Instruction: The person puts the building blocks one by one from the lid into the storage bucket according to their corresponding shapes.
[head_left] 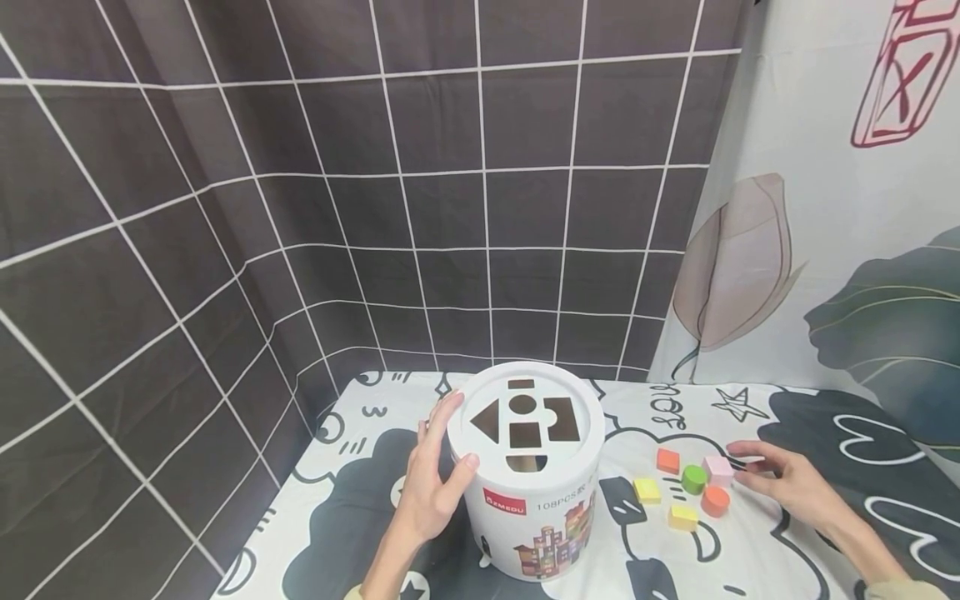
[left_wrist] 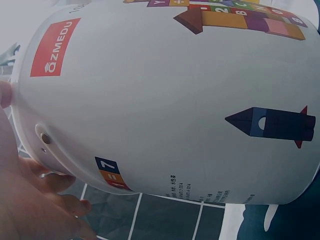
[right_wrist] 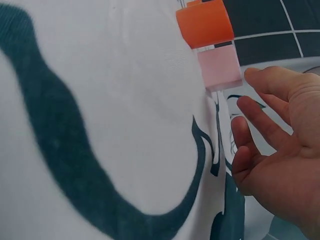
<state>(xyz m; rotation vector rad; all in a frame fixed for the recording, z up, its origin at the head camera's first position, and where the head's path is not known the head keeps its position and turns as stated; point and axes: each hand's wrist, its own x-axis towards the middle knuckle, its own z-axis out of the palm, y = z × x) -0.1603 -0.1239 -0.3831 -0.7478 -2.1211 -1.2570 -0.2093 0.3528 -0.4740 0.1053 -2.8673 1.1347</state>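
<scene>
A white bucket stands on the patterned cloth, its lid pierced with shaped holes, among them a triangle, a circle and a square. My left hand rests against the bucket's left side, thumb at the lid's rim and fingers spread along the edge. In the left wrist view, printed pictures cover the bucket's wall. At the right, my right hand is beside a pink cube, fingers loosely bent and holding nothing. Close to that cube are a green cylinder and an orange cylinder.
An orange-red block and two yellow blocks, one nearer the bucket and one toward the front, lie in the same group. Behind the table hangs a dark gridded curtain, with a pale leaf-printed cloth to its right.
</scene>
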